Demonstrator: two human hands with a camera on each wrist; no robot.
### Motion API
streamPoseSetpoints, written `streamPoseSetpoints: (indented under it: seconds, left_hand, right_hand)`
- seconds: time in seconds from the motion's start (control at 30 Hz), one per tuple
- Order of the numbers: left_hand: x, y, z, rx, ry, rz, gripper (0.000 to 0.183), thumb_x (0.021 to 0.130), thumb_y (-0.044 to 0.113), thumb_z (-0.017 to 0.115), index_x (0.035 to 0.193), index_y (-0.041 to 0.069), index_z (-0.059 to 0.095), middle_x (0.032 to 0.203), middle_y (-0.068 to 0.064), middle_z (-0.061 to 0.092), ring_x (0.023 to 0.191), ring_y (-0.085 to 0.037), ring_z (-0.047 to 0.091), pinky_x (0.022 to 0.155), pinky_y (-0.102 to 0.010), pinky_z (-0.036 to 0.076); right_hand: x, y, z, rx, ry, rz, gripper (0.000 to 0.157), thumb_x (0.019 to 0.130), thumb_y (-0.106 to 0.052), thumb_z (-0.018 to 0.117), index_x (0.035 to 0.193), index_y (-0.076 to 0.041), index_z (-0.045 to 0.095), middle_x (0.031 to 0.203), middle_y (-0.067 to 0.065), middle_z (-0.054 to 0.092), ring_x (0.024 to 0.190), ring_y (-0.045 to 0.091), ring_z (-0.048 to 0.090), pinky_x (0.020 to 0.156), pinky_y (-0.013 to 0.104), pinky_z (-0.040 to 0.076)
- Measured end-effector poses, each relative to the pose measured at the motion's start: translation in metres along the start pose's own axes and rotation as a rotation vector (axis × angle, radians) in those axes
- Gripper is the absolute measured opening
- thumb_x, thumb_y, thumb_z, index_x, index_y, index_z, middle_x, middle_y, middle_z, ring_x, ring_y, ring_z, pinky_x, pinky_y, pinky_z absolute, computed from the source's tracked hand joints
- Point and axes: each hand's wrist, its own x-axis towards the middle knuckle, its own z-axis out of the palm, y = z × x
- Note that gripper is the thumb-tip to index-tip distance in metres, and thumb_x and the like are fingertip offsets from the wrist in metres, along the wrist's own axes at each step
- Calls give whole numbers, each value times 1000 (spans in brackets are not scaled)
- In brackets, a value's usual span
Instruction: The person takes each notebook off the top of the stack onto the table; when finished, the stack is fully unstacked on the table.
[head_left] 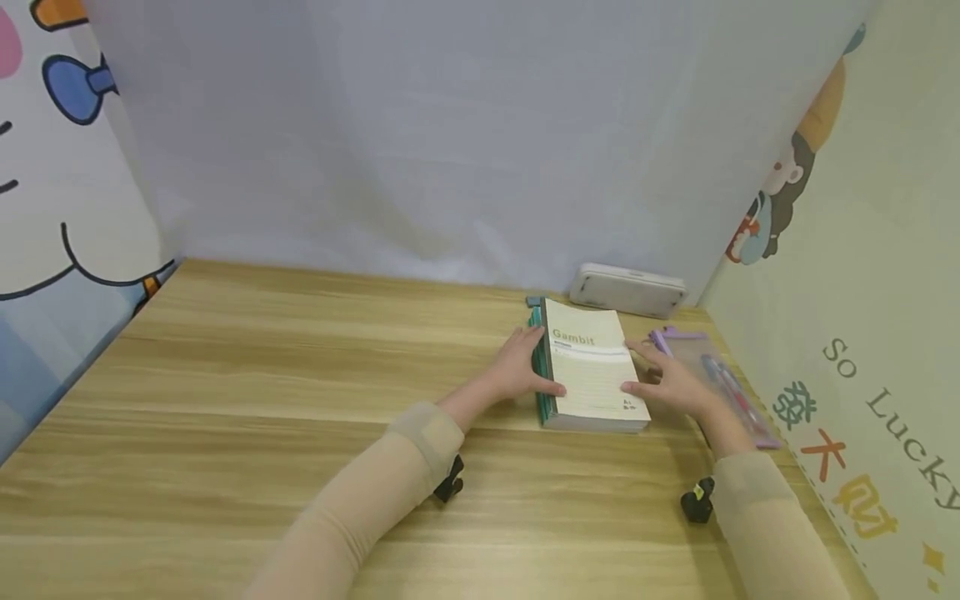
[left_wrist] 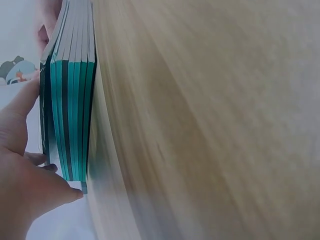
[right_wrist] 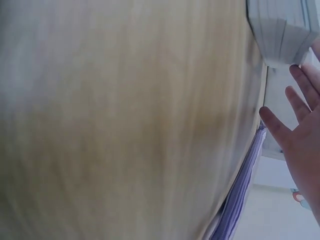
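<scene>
A pile of notebooks (head_left: 591, 367) sits on the wooden table (head_left: 262, 383), right of the frame's middle; the left hand (head_left: 517, 367), fingers spread, touches its left side; the right hand (head_left: 675, 387), fingers spread too, is at its right side; a purple-edged pouch (head_left: 722, 379) lies farther right; a white box (head_left: 628, 291) sits higher up

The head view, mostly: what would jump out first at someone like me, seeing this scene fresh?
Likely the thick stack of notebooks right of centre on the wooden table, "Gambit" on its top cover, with the left hand and right hand at its two sides. Then the purple-edged pouch just right of it, pens inside, and the big cartoon figure at the far left.
</scene>
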Motion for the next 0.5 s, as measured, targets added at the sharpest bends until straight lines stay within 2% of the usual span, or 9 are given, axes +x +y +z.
streamPoseSetpoints:
  seconds: [0.27, 0.4, 0.5]
  left_hand:
    - [2, 0, 3, -10, 52, 22, 102, 72, 42, 80, 150, 9, 23, 153, -13, 28, 141, -30, 22, 115, -40, 22]
    - [-1, 0, 4, -26, 75, 22, 100, 71, 39, 82, 149, 10, 27, 151, -12, 29, 139, -29, 26, 113, -40, 25]
    - [-3, 3, 1, -123, 104, 16, 97, 72, 29, 82, 149, 11, 27, 150, -13, 28, 128, -28, 42, 104, -36, 39]
  right_hand:
    - [-3, -8, -2, 131, 35, -5, 85, 85, -29, 71, 152, -18, 20, 155, 25, 10, 125, 59, 32, 97, 58, 39]
    - [-4, -14, -2, 178, 53, -49, 84, 85, -22, 72, 152, -17, 21, 154, 23, 16, 125, 55, 36, 97, 58, 40]
    - [-3, -17, -2, 200, 81, -96, 83, 84, -16, 72, 151, -14, 23, 153, 19, 24, 128, 48, 37, 99, 58, 39]
